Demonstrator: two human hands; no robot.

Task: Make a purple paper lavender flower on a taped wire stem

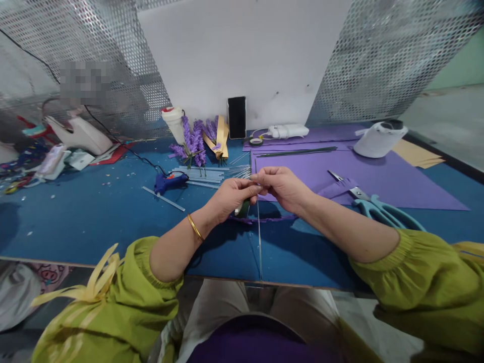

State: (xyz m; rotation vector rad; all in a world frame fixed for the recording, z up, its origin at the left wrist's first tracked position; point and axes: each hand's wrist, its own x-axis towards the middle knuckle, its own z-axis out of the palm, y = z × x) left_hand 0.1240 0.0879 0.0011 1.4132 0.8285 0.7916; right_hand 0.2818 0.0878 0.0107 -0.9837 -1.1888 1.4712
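My left hand [237,196] and my right hand [282,186] meet over the middle of the blue table, fingertips pinched together. Between them they grip a thin wire [259,242], which runs from above the fingers down past the table's front edge. Under my left fingers shows a dark green roll [245,207], perhaps tape, partly hidden by the hand. A narrow strip of purple fringe [280,219] lies just below the hands. Behind the fingertips is a fan of thin silvery wires [242,172], partly covered.
Purple sheets [408,186] with teal-handled scissors [372,204] lie at right. A blue glue gun [170,181] and clear glue sticks [204,174] are at left. Purple flowers [194,141], a phone [237,117] and a white power strip [288,131] stand along the back.
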